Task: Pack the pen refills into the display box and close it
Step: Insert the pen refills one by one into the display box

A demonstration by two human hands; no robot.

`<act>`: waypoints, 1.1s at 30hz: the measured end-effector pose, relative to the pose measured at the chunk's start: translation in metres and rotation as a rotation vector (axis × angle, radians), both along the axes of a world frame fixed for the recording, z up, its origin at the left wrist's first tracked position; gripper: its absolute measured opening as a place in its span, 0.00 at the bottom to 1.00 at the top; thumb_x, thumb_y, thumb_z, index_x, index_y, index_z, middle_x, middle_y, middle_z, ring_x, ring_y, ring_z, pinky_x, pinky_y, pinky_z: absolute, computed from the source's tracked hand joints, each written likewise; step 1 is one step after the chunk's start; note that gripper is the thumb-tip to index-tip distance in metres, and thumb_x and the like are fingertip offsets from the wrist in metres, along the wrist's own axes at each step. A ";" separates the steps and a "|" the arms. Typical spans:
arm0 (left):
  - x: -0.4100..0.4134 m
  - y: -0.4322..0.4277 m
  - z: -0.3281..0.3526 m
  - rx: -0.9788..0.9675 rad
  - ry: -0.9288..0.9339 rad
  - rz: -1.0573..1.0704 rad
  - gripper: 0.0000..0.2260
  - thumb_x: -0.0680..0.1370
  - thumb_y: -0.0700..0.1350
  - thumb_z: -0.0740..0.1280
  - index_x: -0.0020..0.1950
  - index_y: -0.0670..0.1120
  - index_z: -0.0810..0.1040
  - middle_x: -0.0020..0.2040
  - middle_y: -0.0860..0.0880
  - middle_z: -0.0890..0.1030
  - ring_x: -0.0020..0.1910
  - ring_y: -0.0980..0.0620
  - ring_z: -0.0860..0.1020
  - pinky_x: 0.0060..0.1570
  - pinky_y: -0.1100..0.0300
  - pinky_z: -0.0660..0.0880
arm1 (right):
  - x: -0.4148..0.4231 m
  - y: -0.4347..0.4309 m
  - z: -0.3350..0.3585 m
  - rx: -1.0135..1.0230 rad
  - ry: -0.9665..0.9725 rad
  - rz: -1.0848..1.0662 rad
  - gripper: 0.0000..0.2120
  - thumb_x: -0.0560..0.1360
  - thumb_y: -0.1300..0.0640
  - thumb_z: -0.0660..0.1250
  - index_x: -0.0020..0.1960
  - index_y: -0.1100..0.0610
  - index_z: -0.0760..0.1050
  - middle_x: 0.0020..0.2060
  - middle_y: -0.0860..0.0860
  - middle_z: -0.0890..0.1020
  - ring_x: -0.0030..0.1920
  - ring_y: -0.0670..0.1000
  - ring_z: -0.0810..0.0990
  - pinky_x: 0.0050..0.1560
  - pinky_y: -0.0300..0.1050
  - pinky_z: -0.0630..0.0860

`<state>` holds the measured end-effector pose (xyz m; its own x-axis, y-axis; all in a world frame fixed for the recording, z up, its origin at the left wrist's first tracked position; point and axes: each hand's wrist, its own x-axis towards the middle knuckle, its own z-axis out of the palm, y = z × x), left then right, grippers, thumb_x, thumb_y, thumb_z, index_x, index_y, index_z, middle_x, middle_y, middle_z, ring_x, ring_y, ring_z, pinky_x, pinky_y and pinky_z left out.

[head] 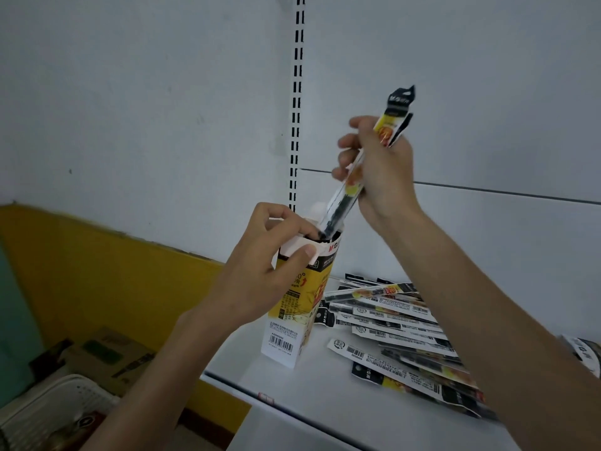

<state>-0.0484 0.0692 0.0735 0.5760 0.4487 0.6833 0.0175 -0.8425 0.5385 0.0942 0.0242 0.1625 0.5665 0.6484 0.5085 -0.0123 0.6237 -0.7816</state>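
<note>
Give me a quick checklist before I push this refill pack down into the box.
1. Display box upright on the shelf: ok.
2. Left hand grips the box's top edge: ok.
3. Right hand grips the refill pack: ok.
4. Pack's lower end inside the opening: ok.
5. Room left inside the box: cannot tell.
6. Ready to close: not ok, a pile of packs lies loose on the shelf.

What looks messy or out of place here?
The refill packets lie in a loose, crisscrossed heap on the shelf beside the upright box, pointing different ways instead of lined up. Nothing else stands out.
</note>
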 end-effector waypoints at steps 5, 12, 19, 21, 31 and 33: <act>-0.002 0.005 -0.002 0.013 -0.035 0.019 0.06 0.71 0.58 0.58 0.44 0.62 0.73 0.53 0.58 0.67 0.54 0.63 0.69 0.43 0.74 0.71 | -0.002 -0.001 -0.032 -0.299 -0.774 0.053 0.07 0.78 0.57 0.61 0.43 0.53 0.75 0.37 0.49 0.80 0.37 0.46 0.79 0.40 0.40 0.76; -0.005 0.006 -0.005 -0.048 -0.050 0.038 0.06 0.73 0.53 0.59 0.47 0.62 0.73 0.54 0.58 0.67 0.57 0.59 0.69 0.38 0.75 0.72 | 0.023 -0.013 -0.027 -0.170 -0.690 0.008 0.09 0.67 0.59 0.74 0.45 0.52 0.78 0.42 0.50 0.80 0.45 0.49 0.77 0.50 0.46 0.74; -0.001 0.006 -0.009 -0.057 -0.105 0.085 0.13 0.73 0.53 0.61 0.55 0.62 0.65 0.58 0.53 0.70 0.53 0.71 0.69 0.42 0.80 0.67 | 0.015 -0.023 -0.031 -0.345 -0.922 -0.021 0.04 0.73 0.55 0.69 0.46 0.53 0.81 0.39 0.47 0.83 0.31 0.42 0.72 0.32 0.35 0.67; 0.000 0.007 -0.010 -0.095 -0.130 0.086 0.14 0.73 0.53 0.64 0.54 0.63 0.63 0.59 0.53 0.72 0.53 0.70 0.70 0.43 0.80 0.67 | 0.013 -0.026 -0.033 -0.269 -0.885 -0.059 0.05 0.74 0.59 0.68 0.47 0.51 0.81 0.42 0.46 0.83 0.28 0.43 0.71 0.29 0.30 0.65; 0.000 0.006 -0.009 0.038 -0.110 0.113 0.07 0.74 0.50 0.62 0.48 0.62 0.68 0.52 0.54 0.70 0.51 0.67 0.70 0.41 0.78 0.68 | 0.008 -0.031 -0.040 -0.223 -0.902 -0.168 0.06 0.75 0.59 0.67 0.42 0.55 0.82 0.35 0.42 0.82 0.24 0.45 0.69 0.27 0.32 0.65; 0.000 0.006 -0.009 0.052 -0.100 0.125 0.06 0.76 0.48 0.63 0.48 0.59 0.70 0.52 0.53 0.70 0.50 0.69 0.68 0.41 0.78 0.67 | 0.008 -0.034 -0.042 -0.175 -0.850 -0.153 0.08 0.76 0.61 0.64 0.41 0.58 0.80 0.35 0.45 0.82 0.22 0.43 0.68 0.25 0.29 0.62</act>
<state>-0.0484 0.0754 0.0645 0.4461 0.4753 0.7583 0.0720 -0.8637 0.4989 0.1024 -0.0099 0.1207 0.1286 0.7040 0.6984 0.6911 0.4415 -0.5723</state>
